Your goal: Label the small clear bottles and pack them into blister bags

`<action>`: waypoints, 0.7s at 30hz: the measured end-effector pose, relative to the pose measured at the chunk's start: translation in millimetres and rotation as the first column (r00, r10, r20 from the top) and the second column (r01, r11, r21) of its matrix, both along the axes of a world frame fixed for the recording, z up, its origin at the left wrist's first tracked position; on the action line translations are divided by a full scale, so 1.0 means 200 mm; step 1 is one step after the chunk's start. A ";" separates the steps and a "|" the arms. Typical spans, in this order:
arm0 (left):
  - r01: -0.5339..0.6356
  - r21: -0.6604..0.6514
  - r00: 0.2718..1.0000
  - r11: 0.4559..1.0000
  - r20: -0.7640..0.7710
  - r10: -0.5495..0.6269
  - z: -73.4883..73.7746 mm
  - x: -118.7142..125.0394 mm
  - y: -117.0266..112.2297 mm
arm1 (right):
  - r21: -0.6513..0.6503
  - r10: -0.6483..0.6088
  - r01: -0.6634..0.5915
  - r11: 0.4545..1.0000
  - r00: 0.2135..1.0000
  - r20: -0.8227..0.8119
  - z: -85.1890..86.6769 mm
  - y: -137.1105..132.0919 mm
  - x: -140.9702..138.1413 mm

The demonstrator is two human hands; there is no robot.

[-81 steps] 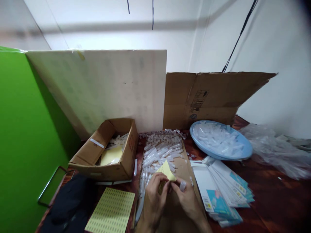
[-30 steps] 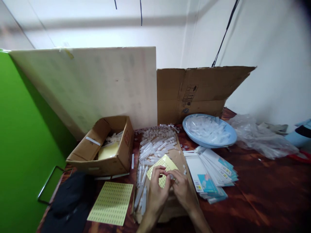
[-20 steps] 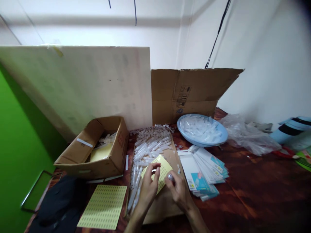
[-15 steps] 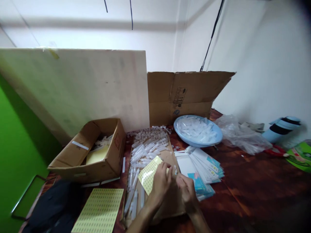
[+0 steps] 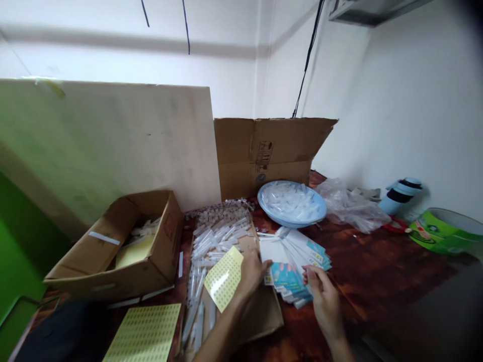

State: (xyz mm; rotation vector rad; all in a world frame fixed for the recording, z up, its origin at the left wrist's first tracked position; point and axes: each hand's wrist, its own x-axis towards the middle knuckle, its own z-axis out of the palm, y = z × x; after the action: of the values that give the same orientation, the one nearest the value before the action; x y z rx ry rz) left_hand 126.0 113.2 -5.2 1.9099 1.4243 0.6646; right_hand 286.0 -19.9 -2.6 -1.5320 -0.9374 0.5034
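My left hand (image 5: 251, 276) is closed on a yellow sticker sheet (image 5: 223, 277) with rows of small dark marks, tilted over the cardboard. Its thumb points right, close to a teal and white printed packet (image 5: 287, 275). My right hand (image 5: 325, 299) has its thumb and fingertips pinched together at the right edge of the packets; whatever they hold is too small to make out. Fanned white packets (image 5: 298, 246) lie between and behind my hands. Clear plastic tubes (image 5: 219, 234) cover the cardboard sheet (image 5: 266, 317) under my left hand.
A second sticker sheet (image 5: 145, 332) lies at the front left, by a dark cloth item (image 5: 64, 332). Behind it stands an open cardboard box (image 5: 166, 241). A blue basin (image 5: 319, 213) of clear plastic pieces, a plastic bag (image 5: 350, 206), a bottle (image 5: 400, 196) and a green container (image 5: 437, 231) are farther right.
My right hand has moved right, away from the left hand, to the packets' right edge. My left hand still holds the sticker sheet. The camera view has turned slightly right.
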 end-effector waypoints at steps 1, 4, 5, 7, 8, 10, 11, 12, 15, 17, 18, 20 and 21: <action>-0.004 -0.013 0.999 1.000 0.040 0.005 0.02 -0.01 0.00 | 0.020 -0.016 0.014 1.000 0.996 0.086 0.00 0.00 0.01; 0.022 -0.038 0.981 0.999 0.193 -0.014 0.09 -0.07 -0.04 | 0.117 -0.111 0.080 0.990 0.948 0.297 0.02 0.02 0.03; 0.039 -0.051 0.969 0.998 0.244 -0.026 0.11 -0.10 -0.06 | 0.140 -0.142 0.102 0.985 0.937 0.320 0.03 0.02 0.03; 0.065 -0.080 0.947 0.995 0.319 -0.036 0.16 -0.18 -0.12 | 0.155 -0.186 0.147 0.977 0.942 0.281 0.04 0.04 0.02; 0.068 -0.098 0.936 0.993 0.350 -0.029 0.18 -0.23 -0.15 | 0.142 -0.192 0.164 0.976 0.958 0.215 0.04 0.05 0.01; 0.063 -0.152 0.906 0.986 0.424 0.008 0.21 -0.33 -0.20 | 0.104 -0.166 0.166 0.981 0.986 -0.007 0.04 0.08 -0.02; 0.055 -0.189 0.885 0.980 0.463 0.039 0.22 -0.38 -0.23 | 0.102 -0.135 0.151 0.983 0.980 -0.147 0.04 0.10 -0.05; 0.043 -0.226 0.866 0.973 0.494 0.076 0.23 -0.43 -0.25 | 0.120 -0.087 0.125 0.985 0.954 -0.286 0.04 0.12 -0.08; -0.006 -0.294 0.840 0.956 0.518 0.164 0.25 -0.56 -0.29 | 0.238 0.086 0.056 0.970 0.833 -0.547 0.07 0.19 -0.19; -0.035 -0.313 0.837 0.949 0.509 0.199 0.24 -0.63 -0.31 | 0.277 0.169 0.008 0.961 0.776 -0.608 0.08 0.24 -0.27; -0.049 -0.324 0.837 0.945 0.503 0.216 0.24 -0.66 -0.32 | 0.280 0.193 -0.015 0.960 0.758 -0.623 0.08 0.26 -0.30; -0.072 -0.354 0.836 0.932 0.488 0.250 0.22 -0.71 -0.34 | 0.270 0.215 -0.047 0.962 0.740 -0.637 0.06 0.28 -0.36; -0.081 -0.368 0.835 0.926 0.483 0.264 0.22 -0.72 -0.34 | 0.260 0.219 -0.062 0.964 0.739 -0.638 0.06 0.29 -0.38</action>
State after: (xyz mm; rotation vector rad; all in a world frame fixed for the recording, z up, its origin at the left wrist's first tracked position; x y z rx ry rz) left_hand -19.0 44.2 37.9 1.2121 1.2583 0.8885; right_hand 210.6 37.4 8.9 -0.9546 -0.5183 0.9482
